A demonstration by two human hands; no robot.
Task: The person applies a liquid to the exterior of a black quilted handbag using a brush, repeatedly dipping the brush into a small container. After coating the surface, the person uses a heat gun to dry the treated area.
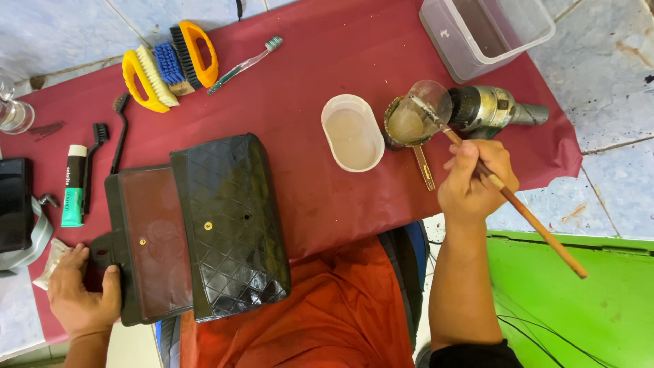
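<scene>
Left hand (82,293) clamped on edge of open black quilted leather handbag (204,232), lower left of frame, on red-covered desk (306,75) | right hand (473,180) gripping long wooden-handled brush (531,218), tip in small clear glass cup (419,112), upper right of centre | hands well apart

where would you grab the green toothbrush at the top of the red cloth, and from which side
Take the toothbrush by the middle of its long thin handle, coming from above with fingers across its width. It lies flat on the red cloth, slanting, bristle head at the upper right. The yellow scrub brushes sit close on its left, so the right side is likely freer.
</scene>
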